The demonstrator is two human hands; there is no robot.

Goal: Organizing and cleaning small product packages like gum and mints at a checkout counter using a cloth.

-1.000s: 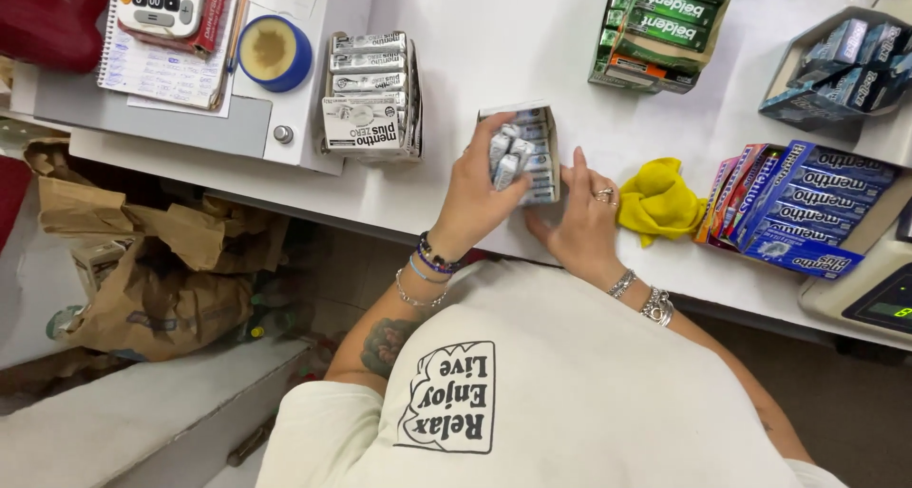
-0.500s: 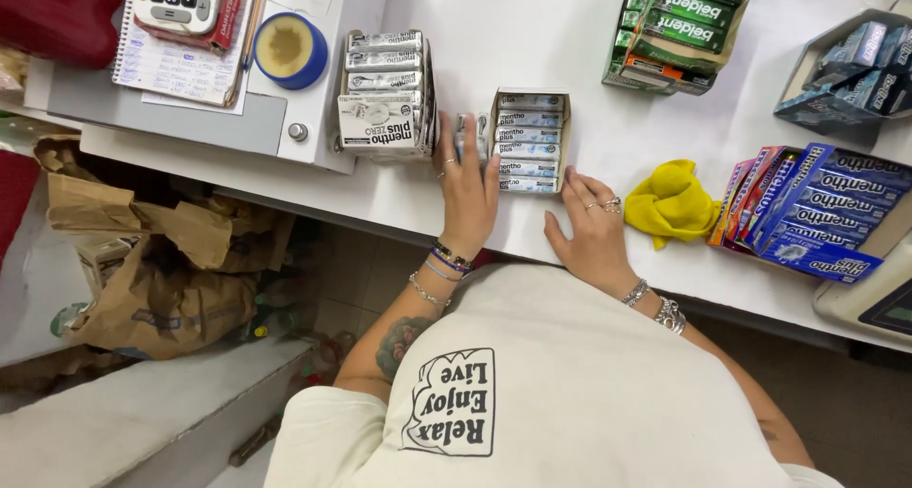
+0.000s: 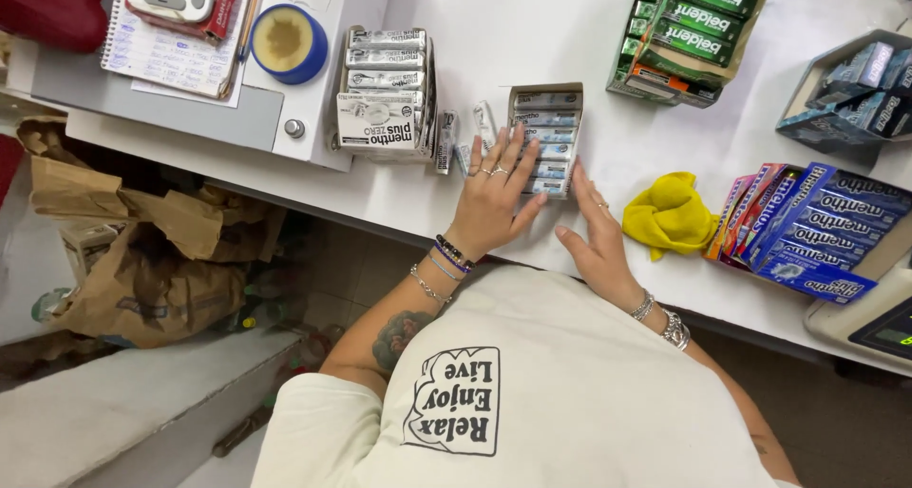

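White bench (image 3: 532, 32) fills the upper half of the view, seen from above the person's head. Near its centre sits a small open cardboard display box (image 3: 544, 138) of silver-blue gum packs. The left hand (image 3: 494, 198) lies flat on the box's 7 o'clock corner, fingers (image 3: 514, 149) spread and straight, resting on the packs and gripping nothing. The right hand (image 3: 597, 236) lies at the box's 5 o'clock side, palm down on the bench, fingers loosely extended and holding nothing; whether it touches the box wall cannot be told.

To square the box well, a sensible approach would be to press lightly with both flat hands from opposite sides, keeping the packs level so that none ride up over the rim.

The box is a narrow grey-brown tray, its long side running from 12 to 6 o'clock, with the packs stacked crosswise in one column. A few loose packs (image 3: 465, 136) lie just beside it at 9 o'clock, and beyond them stands a second, fuller box of silver packs (image 3: 385, 94). A crumpled yellow cloth (image 3: 670, 214) lies at 3 o'clock, with blue gum cartons (image 3: 817, 227) farther that way. Green gum boxes (image 3: 693, 32) stand at 1 o'clock.
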